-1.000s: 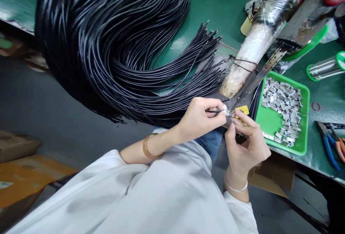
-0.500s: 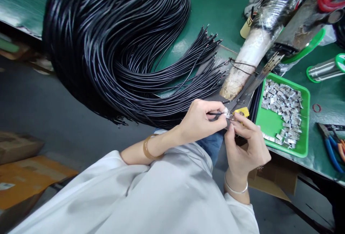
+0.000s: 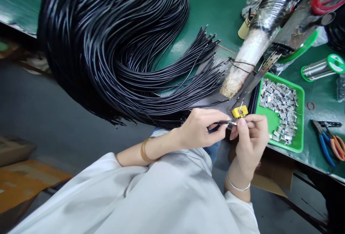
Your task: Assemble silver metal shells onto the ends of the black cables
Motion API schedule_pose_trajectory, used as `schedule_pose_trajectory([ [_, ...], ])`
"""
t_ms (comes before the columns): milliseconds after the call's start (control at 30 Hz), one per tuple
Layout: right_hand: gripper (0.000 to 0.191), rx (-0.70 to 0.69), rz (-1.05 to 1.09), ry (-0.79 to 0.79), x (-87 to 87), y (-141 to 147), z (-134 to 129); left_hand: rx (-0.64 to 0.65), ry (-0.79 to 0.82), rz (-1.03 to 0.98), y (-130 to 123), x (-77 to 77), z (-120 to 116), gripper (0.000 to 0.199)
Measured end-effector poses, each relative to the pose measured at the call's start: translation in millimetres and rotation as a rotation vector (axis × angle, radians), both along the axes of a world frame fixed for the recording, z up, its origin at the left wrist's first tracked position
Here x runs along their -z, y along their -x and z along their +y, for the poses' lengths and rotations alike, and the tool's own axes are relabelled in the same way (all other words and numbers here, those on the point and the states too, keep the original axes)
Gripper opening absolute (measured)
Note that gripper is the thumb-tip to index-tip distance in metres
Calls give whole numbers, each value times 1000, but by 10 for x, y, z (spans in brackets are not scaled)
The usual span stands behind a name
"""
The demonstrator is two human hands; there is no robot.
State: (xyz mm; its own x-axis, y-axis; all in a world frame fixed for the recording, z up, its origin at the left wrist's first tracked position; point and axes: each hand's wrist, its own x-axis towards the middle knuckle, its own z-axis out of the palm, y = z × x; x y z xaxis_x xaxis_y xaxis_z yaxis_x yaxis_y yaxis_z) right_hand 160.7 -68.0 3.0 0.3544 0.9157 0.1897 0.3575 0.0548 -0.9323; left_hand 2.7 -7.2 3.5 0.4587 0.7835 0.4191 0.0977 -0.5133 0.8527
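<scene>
Green tabletop [image 3: 212, 5], black wire [image 3: 221, 122] pinched in left hand [image 3: 202, 128], tip [image 3: 233, 123] beside narrowed right hand [image 3: 251, 138], its contents unclear

Loose pale grey-white fabric top [image 3: 161, 187], broad amber-brown bangle [image 3: 143, 150] on the left wrist [image 3: 159, 148], thin silvery bangle [image 3: 239, 188] on the right wrist [image 3: 240, 178], blue trousers [image 3: 213, 152].

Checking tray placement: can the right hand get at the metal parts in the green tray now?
Probably yes: the right hand sits beside the open green tray, nothing seen blocking the metal parts, but its fingertips look busy at the tip of the black wire.
</scene>
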Motion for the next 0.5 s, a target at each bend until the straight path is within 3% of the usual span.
schedule_pose_trajectory([
  [100,11,12,-119,-116,31,5,23,87,352,-103,41,-11,52,10],
  [167,7,24,-320,-252,66,-5,33,201,605,-143,56,-14,95,18],
  [233,8,12,-538,-362,94,-27,31,260,741,-165,54,-10,124,23],
  [333,11,104,-635,-402,99,-59,5,205,762,-193,21,2,135,22],
  [433,12,310,-389,-510,63,-57,-20,133,731,-207,-20,8,133,18],
  [500,16,364,-246,-579,42,-32,-23,105,702,-215,-40,11,138,18],
])
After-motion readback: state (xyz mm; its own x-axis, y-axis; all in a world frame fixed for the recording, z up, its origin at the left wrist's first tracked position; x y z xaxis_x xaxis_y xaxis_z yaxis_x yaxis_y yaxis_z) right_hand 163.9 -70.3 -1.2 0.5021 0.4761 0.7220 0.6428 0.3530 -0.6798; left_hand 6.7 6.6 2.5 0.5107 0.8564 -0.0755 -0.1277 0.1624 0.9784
